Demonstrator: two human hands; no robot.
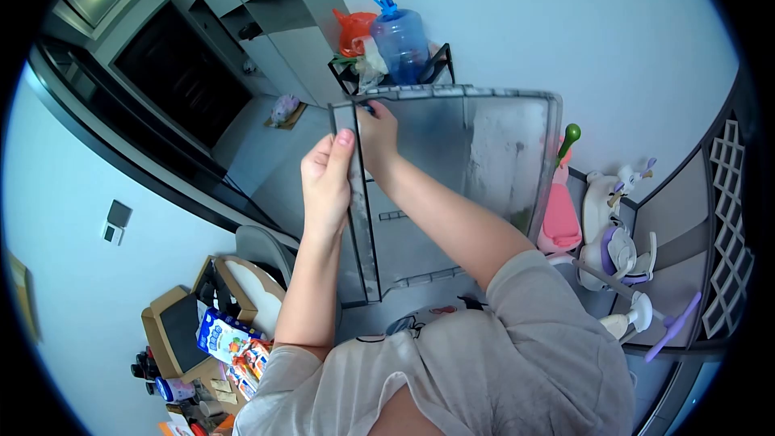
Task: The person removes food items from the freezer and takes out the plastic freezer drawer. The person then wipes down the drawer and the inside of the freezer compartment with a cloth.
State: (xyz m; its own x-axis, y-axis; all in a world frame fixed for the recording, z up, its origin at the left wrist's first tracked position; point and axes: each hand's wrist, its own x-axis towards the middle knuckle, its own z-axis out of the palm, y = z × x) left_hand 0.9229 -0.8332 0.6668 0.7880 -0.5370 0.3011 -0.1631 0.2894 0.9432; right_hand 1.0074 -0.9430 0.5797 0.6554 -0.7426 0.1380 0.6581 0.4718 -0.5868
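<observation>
The translucent, dark-edged case point(428, 145) stands roughly upright in front of the torso, its broad face spread and the narrow bound side at the left hand point(323, 186). Left thumb and fingers are clamped on that side; the fingers of the right hand point(379, 136) curl near the adjoining top corner, partly masked, so their closure cannot be told. Stage: handling is evidently under way, with the case raised and spread; what remains cannot be judged from this view. Margins: the black rack point(450, 60) with the blue jug point(400, 39) lies beyond the top edge, the pink toy point(559, 218) near the right edge, the shirt point(476, 355) close below; open floor point(270, 145) extends leftward.
</observation>
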